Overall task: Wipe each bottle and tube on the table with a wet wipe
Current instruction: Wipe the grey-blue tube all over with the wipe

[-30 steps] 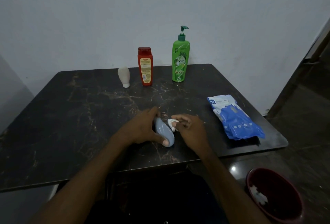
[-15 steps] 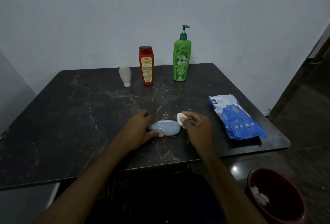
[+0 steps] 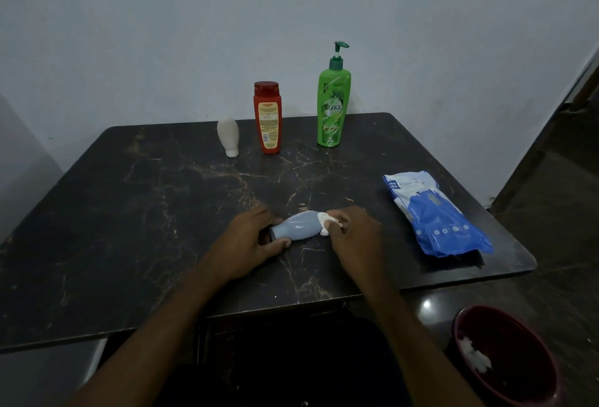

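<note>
A person seated at a dark, marble-veined bench (image 3: pixel 129 212) works on a pale blue tube (image 3: pixel 298 228) lying on its side near the middle of the front edge, narrow cap end pointing toward the left edge. The left hand (image 3: pixel 249 241) grips that cap end, thumb beneath and fingers curled over the top. The right hand (image 3: pixel 353 234) pinches a wadded white wet wipe (image 3: pixel 325 223) between thumb and fingertips and presses it against the tube's broad end.

Along the back edge, three other containers stand upright and apart in a row: a small white tube (image 3: pixel 228 137) resting on its cap, a red bottle (image 3: pixel 267 118) with a yellow label just to its right, and a tall green pump bottle (image 3: pixel 333 105) farther right again. A blue-and-white pack of wipes (image 3: pixel 434 215) lies flat near the right edge, its near end close to the front right corner.

On the floor off the front right corner sits a dark red bin (image 3: pixel 509 358) with a crumpled white wipe (image 3: pixel 476 354) inside. A plain pale wall (image 3: pixel 291 17) rises behind the bench.
</note>
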A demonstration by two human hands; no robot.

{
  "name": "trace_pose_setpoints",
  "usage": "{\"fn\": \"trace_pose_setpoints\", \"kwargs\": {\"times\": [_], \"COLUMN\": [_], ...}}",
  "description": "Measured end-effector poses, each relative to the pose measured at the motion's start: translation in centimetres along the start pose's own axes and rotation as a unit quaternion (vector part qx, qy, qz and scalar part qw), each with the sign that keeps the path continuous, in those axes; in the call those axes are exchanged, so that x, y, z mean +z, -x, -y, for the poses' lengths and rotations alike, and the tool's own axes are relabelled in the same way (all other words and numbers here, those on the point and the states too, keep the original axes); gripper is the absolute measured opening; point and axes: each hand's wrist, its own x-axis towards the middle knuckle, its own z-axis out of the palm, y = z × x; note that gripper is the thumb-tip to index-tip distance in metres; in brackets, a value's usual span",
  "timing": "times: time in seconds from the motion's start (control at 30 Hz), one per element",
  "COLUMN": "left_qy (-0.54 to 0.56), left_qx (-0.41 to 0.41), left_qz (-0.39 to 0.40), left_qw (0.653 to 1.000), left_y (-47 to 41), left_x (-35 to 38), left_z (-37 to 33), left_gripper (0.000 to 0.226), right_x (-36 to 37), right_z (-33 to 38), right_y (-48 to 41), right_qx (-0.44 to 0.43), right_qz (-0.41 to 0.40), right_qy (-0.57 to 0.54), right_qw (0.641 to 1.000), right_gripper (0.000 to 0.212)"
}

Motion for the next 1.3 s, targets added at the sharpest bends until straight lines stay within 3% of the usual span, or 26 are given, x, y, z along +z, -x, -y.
{"fn": "trace_pose_setpoints", "kwargs": {"times": [0.1,0.3,0.5,0.7,0.93,1.13,1.3], "left_qy": [0.019,0.032,0.042,0.039,0.047,0.035,0.03], "left_qx": [0.007,0.013,0.013,0.008,0.014,0.018,0.015], "left_qz": [-0.007,-0.018,-0.02,-0.026,-0.028,-0.02,-0.025], "left_qw": [1.0,0.999,0.999,0.999,0.998,0.999,0.999], "left_y": [-0.1,0.2,0.3,0.2,0.3,0.3,0.3], "left_x": [0.1,0.4,0.5,0.7,0.8,0.7,0.8], "left_z": [0.1,0.2,0.4,0.3,0.3,0.6,0.5], "left_gripper": [0.036,0.035,0.034,0.029,0.03,0.032,0.029], "right_x": [1.3,3.6,-0.5,1.3,2.9,0.0,0.9], "right_z": [0.7,2.0,-0.6,1.6,2.9,0.0,1.2], "right_y": [0.7,2.9,-1.0,1.2,3.6,0.0,1.0], "right_qx": [-0.069,-0.166,-0.053,-0.061,-0.156,-0.071,-0.069], "right_qz": [-0.005,0.034,0.01,-0.006,0.034,0.007,0.009], "right_qy": [0.041,0.022,0.082,0.049,0.018,0.082,0.075], "right_qw": [0.997,0.985,0.995,0.997,0.987,0.994,0.995], "right_gripper": [0.019,0.017,0.016,0.024,0.026,0.017,0.024]}}
